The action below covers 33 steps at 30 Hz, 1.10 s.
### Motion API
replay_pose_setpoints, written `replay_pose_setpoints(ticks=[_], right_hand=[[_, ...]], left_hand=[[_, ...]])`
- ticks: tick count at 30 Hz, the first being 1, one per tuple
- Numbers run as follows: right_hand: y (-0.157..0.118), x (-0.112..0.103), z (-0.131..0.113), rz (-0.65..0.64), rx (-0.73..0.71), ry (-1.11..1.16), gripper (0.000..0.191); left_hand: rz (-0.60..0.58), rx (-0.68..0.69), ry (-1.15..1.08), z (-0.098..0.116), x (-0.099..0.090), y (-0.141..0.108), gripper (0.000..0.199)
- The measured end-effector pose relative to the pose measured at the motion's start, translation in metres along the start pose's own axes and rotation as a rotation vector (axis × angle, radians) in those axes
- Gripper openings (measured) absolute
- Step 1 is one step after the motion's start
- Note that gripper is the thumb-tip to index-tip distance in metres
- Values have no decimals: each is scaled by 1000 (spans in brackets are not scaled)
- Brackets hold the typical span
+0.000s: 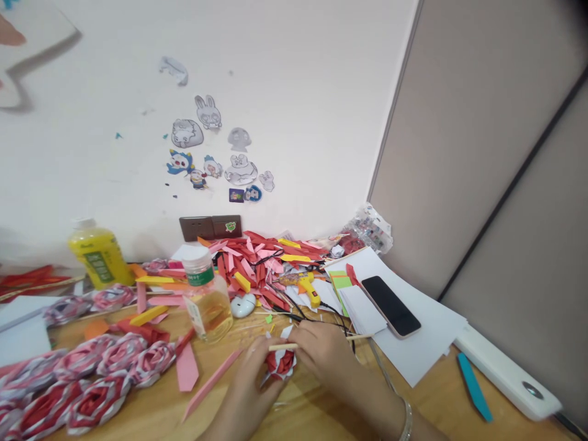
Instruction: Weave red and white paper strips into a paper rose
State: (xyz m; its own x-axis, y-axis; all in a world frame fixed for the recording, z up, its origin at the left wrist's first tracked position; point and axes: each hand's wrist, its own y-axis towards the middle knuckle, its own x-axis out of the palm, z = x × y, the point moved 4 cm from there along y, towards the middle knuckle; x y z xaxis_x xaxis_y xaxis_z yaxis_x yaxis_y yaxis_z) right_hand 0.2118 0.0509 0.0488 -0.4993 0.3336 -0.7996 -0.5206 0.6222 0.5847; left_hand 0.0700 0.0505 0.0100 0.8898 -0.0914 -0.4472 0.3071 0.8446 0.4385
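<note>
A small red and white folded-paper rose (281,362) is between my two hands, low in the middle of the head view. My left hand (250,380) is closed around the flower's left side, thumb below and fingers above. Across the top of the flower lies a thin pale wooden stick (283,347). My right hand (321,349) is closed on this stick, which seems to come out again past the knuckles on the right. The fingertips of my right hand are close to the flower's right edge; whether they also press on it, I cannot tell.
Finished paper roses (108,392) lie at left. Behind my hands are a tea bottle (209,312), an earbud case (243,305), a yellow glue gun (307,288) with its cord and piled paper strips (248,263). A phone (390,306) rests on white sheets at right, near a white bar-shaped device (505,373).
</note>
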Motion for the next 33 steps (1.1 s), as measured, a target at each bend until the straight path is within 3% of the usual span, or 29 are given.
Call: replay_pose_setpoints(ticks=[7,11,17,27,33], right_hand=[[3,-3,10,-165,339,347,6],[4,-5,10,-217,345,440,2],[4,-4,10,-288,287,405,9],[6,-4,13,-215,346,389,13],[2,1,21,-193,525,701,8]], left_hand=[[-25,14,-32,-4,3,-4,34],[-21,5,-47,1,3,-3,37],[-77,21,-47,4,6,-2,35],[-24,10,-47,-3,5,-3,33],[-18,1,-81,-1,4,-5,35]])
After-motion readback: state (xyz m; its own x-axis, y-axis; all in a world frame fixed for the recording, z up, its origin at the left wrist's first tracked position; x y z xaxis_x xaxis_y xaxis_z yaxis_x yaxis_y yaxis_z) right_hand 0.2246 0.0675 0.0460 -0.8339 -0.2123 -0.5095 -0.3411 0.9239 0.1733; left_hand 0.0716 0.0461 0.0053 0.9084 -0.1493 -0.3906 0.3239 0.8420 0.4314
